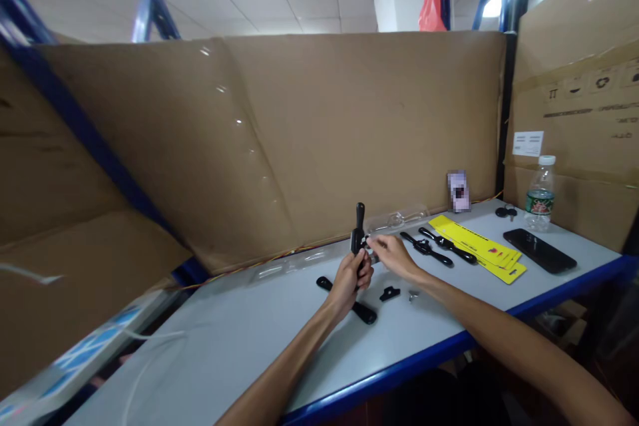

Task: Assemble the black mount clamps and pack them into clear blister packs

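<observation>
Black and two-handled, the tool point(358, 239) sits clamped in your left hand point(352, 278); your right point(392, 254) pinches its middle, near yellow cards point(474, 247).

The left hand point(352, 277) grips a black two-handled spokeshave point(357, 237) upright above the grey table point(239, 333), while the right hand's point(392, 254) fingertips touch its middle. A black handled tool point(363, 312) lies beneath the left hand. Two more black spokeshaves point(426, 249) rest near yellow cards point(474, 246), a black phone point(539, 250) and a bottle point(540, 196).
</observation>
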`<control>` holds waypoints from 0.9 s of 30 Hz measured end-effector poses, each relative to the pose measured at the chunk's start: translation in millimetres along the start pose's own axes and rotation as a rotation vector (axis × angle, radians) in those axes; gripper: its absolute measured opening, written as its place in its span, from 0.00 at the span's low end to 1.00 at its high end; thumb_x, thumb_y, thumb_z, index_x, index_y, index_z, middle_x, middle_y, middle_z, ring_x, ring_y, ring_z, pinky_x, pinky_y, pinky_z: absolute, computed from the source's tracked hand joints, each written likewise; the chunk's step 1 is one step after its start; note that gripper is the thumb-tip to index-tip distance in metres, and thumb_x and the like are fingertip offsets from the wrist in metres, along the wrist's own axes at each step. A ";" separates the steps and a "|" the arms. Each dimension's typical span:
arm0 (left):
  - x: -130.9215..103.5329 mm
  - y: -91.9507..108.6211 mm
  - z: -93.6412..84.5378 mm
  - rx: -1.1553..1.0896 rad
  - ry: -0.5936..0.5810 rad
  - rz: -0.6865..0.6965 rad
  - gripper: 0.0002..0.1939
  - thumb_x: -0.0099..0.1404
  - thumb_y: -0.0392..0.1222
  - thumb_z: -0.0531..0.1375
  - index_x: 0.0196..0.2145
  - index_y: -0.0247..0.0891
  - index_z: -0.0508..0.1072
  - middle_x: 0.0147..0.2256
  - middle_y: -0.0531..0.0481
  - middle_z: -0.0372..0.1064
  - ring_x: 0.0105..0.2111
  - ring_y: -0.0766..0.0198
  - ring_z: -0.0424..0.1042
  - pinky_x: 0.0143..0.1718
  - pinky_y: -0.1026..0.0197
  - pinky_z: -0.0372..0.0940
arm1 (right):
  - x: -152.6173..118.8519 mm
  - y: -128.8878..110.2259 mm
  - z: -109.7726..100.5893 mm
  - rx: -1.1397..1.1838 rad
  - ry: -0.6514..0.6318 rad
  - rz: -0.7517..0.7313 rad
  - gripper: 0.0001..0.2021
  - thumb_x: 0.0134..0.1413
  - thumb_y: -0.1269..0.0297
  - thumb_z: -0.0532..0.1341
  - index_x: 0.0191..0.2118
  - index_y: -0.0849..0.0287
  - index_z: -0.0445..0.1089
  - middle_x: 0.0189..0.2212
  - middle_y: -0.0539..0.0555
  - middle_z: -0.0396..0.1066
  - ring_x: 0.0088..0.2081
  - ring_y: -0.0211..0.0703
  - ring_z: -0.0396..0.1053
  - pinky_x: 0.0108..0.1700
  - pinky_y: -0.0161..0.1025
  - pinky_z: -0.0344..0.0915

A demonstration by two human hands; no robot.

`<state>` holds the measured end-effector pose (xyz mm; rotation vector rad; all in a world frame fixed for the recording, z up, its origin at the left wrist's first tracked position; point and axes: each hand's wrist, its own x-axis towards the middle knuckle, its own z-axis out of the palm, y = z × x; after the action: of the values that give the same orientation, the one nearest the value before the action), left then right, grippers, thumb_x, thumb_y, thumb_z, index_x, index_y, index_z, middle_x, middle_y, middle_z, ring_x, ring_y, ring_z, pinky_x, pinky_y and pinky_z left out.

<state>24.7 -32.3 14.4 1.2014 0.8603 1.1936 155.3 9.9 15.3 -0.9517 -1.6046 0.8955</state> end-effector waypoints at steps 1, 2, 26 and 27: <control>-2.1 0.7 0.7 0.011 -0.017 -0.007 0.22 0.60 0.60 0.63 0.29 0.40 0.60 0.19 0.63 0.49 0.14 0.75 0.45 0.15 0.71 0.44 | -0.9 1.2 0.8 0.008 -0.034 0.024 0.17 0.61 0.53 0.58 0.26 0.60 0.68 0.22 0.49 0.68 0.26 0.36 0.66 0.28 0.31 0.59; -4.0 1.0 1.6 0.037 -0.036 -0.012 0.22 0.60 0.60 0.63 0.29 0.40 0.60 0.19 0.62 0.52 0.14 0.75 0.48 0.15 0.71 0.47 | -2.0 2.0 1.7 0.028 -0.065 0.059 0.18 0.61 0.52 0.59 0.26 0.60 0.68 0.21 0.49 0.68 0.25 0.36 0.66 0.27 0.31 0.59; 22.7 33.0 -105.5 1.382 0.072 0.093 0.10 0.58 0.38 0.58 0.37 0.39 0.77 0.38 0.44 0.77 0.40 0.54 0.74 0.41 0.60 0.64 | 10.1 9.2 -64.9 -1.096 -0.136 0.294 0.16 0.61 0.65 0.56 0.47 0.65 0.78 0.47 0.70 0.76 0.50 0.57 0.74 0.44 0.41 0.65; 21.0 35.7 -106.9 1.350 -0.004 0.067 0.12 0.56 0.38 0.58 0.38 0.39 0.78 0.40 0.44 0.77 0.42 0.54 0.74 0.43 0.59 0.64 | 9.6 8.4 -64.9 -1.123 -0.132 0.288 0.16 0.61 0.65 0.56 0.47 0.65 0.78 0.47 0.71 0.76 0.50 0.57 0.74 0.46 0.42 0.65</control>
<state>-80.7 10.1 29.9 2.2743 1.7262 0.5428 218.3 28.0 24.6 -1.9475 -2.1325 0.1492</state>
